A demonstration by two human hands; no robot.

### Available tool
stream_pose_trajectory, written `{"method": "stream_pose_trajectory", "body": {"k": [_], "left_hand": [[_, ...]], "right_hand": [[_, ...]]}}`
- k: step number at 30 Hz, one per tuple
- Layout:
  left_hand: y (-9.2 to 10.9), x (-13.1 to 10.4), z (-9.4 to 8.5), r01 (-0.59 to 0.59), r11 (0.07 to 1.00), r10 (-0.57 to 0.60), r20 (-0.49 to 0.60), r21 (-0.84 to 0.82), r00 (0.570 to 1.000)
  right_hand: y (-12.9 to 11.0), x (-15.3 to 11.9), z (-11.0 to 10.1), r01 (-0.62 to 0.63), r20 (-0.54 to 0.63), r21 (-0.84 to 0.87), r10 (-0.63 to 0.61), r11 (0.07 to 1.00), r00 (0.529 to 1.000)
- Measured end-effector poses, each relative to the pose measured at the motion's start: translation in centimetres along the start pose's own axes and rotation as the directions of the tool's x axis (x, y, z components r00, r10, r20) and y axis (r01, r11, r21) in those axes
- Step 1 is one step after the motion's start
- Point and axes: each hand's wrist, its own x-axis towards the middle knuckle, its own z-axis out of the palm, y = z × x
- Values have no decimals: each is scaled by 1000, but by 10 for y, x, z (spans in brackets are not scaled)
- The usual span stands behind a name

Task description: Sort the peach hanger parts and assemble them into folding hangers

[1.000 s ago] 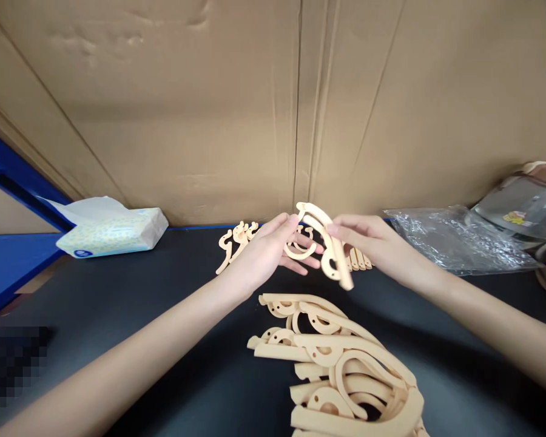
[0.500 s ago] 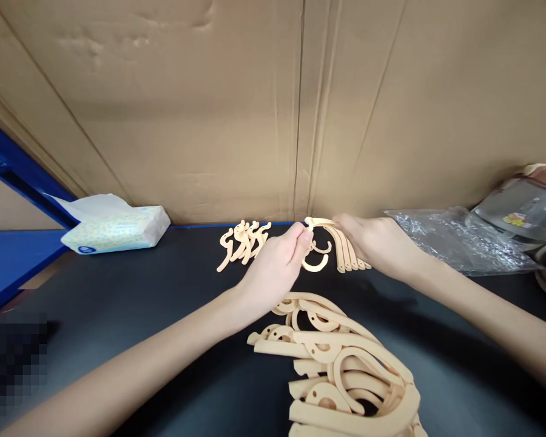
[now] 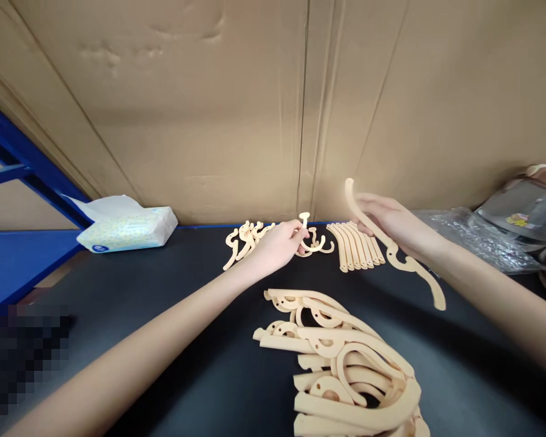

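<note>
My left hand (image 3: 286, 241) pinches a beige plastic hook (image 3: 316, 246) near the back of the black table. In my right hand (image 3: 382, 220) is a long curved beige hanger piece (image 3: 397, 261), raised and slanting down to the right. Between the hands, more loose hooks (image 3: 328, 247) lie on the table beside a row of curved arm pieces (image 3: 355, 249). Left of my left hand sits a small group of wavy beige pieces (image 3: 232, 246). A large pile of folded beige hangers (image 3: 359, 370) lies nearer to me.
A tissue pack (image 3: 130, 229) lies at the back left by a blue metal frame (image 3: 4, 176). Clear plastic wrap (image 3: 473, 240) and a transparent bag (image 3: 523, 206) are at the right. Cardboard (image 3: 200, 121) stands behind the table.
My hands have moved apart. My left hand now shows a hook in it, and my right hand has lifted a hanger piece up and to the right, uncovering the row of arm pieces.
</note>
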Motion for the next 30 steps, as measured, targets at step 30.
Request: {"method": "stream_pose_trajectory", "body": {"k": [30], "left_hand": [[57, -22, -2, 208, 432, -179, 142, -878, 974]], "right_hand": [[6, -9, -10, 382, 239, -920, -654, 83, 718]]}}
